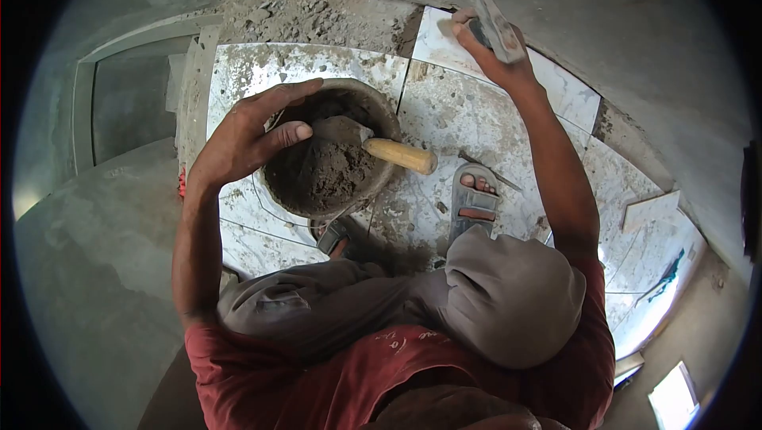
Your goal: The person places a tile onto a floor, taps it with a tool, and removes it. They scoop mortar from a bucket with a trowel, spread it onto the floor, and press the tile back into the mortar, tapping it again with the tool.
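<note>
My left hand is at the left rim of a bucket, thumb and fingers apart, with nothing in its grasp. The bucket holds brown-grey mortar. A trowel lies in it, blade in the mortar, wooden handle jutting over the right rim. Up at the wall, my right hand is closed around the dark handle of a hand float, its grey plate tilted up on edge. Beneath that hand, a white marbled tile runs along the wall base.
Smeared white floor tiles surround the bucket. Loose rubble fills a strip along the wall at the back. A thin rod-like tool lies by my sandalled foot. A doorway frame stands left; a tile piece is at right.
</note>
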`<state>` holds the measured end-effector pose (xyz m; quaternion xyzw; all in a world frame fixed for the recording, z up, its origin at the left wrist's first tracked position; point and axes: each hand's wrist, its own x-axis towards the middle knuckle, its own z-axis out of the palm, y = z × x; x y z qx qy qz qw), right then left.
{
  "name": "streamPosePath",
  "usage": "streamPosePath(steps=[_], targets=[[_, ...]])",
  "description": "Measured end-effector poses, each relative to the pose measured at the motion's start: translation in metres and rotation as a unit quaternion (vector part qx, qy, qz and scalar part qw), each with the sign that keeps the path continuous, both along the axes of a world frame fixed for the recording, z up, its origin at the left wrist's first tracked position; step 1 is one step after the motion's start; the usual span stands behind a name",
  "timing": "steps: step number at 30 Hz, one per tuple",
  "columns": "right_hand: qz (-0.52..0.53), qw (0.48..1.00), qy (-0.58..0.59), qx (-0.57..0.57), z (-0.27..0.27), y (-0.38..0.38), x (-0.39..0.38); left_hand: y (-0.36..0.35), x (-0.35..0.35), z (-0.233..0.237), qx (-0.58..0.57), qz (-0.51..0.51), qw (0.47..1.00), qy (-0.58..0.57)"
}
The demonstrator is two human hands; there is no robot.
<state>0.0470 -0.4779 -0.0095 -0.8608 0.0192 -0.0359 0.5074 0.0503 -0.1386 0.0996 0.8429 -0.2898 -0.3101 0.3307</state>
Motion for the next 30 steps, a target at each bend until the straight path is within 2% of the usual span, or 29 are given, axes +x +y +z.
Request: streamPosePath(steps=[2, 4, 6, 7, 8, 9, 11, 13, 15, 17, 19, 21, 22, 23, 25, 26, 28, 29, 30], targets=[[0.013, 0.999, -0.018, 0.041, -0.006, -0.003, 0.001, 0.001, -0.002, -0.005, -0.025, -0.006, 0.999, -0.023], [0.006, 0.999, 0.044, -0.025, -0.024, -0.018, 0.008, 0.000, -0.004, -0.003, -0.017, -0.009, 1.000, -0.022], [-0.013, 0.998, 0.040, -0.055, -0.007, -0.028, 0.005, -0.004, -0.001, -0.003, -0.010, -0.011, 1.000, -0.024], [-0.025, 0.995, 0.045, -0.081, 0.001, -0.028, -0.003, -0.006, -0.002, -0.003, -0.028, -0.005, 1.000, -0.012], [-0.010, 0.998, -0.018, -0.061, 0.003, -0.033, -0.013, -0.007, -0.002, -0.004, -0.044, 0.002, 0.999, -0.001], [-0.011, 0.998, -0.013, -0.060, -0.009, -0.044, -0.017, -0.008, -0.003, -0.007, -0.043, 0.000, 0.999, 0.004], [-0.029, 0.995, 0.000, -0.091, -0.037, -0.070, -0.024, -0.015, 0.000, -0.013, -0.084, 0.053, 0.991, 0.091], [-0.062, 0.993, 0.017, -0.095, -0.021, -0.078, -0.027, -0.028, 0.006, -0.007, -0.061, 0.044, 0.996, 0.056], [-0.047, 0.996, -0.035, -0.060, -0.008, -0.083, -0.042, -0.040, 0.010, -0.009, -0.034, 0.038, 0.998, 0.032], [-0.044, 0.995, -0.032, -0.080, -0.032, -0.107, -0.051, -0.054, 0.019, -0.013, -0.093, 0.086, 0.990, 0.060], [-0.045, 0.993, -0.034, -0.105, -0.017, -0.117, -0.061, -0.074, 0.029, -0.021, -0.094, 0.083, 0.991, 0.056], [-0.091, 0.993, 0.027, -0.063, 0.000, -0.124, -0.066, -0.096, 0.040, -0.028, -0.035, 0.079, 0.996, 0.034], [-0.090, 0.992, -0.049, -0.079, -0.008, -0.133, -0.071, -0.107, 0.043, -0.034, -0.033, 0.070, 0.997, 0.021], [-0.095, 0.991, -0.044, -0.080, -0.014, -0.141, -0.076, -0.115, 0.049, -0.045, -0.032, 0.065, 0.997, 0.025], [-0.046, 0.982, -0.160, -0.085, -0.023, -0.156, -0.089, -0.130, 0.064, -0.075, 0.020, -0.018, 1.000, 0.004], [-0.105, 0.988, -0.053, -0.097, -0.040, -0.171, -0.093, -0.140, 0.072, -0.090, 0.016, -0.026, 1.000, 0.001], [-0.127, 0.987, -0.035, -0.094, -0.018, -0.184, -0.099, -0.159, 0.085, -0.126, 0.105, -0.031, 0.994, -0.006], [-0.140, 0.987, -0.012, -0.083, -0.012, -0.188, -0.104, -0.168, 0.092, -0.144, 0.103, -0.037, 0.994, -0.004], [-0.099, 0.926, -0.194, -0.307, -0.029, -0.202, -0.115, -0.174, 0.096, -0.161, 0.146, -0.039, 0.988, -0.024]])
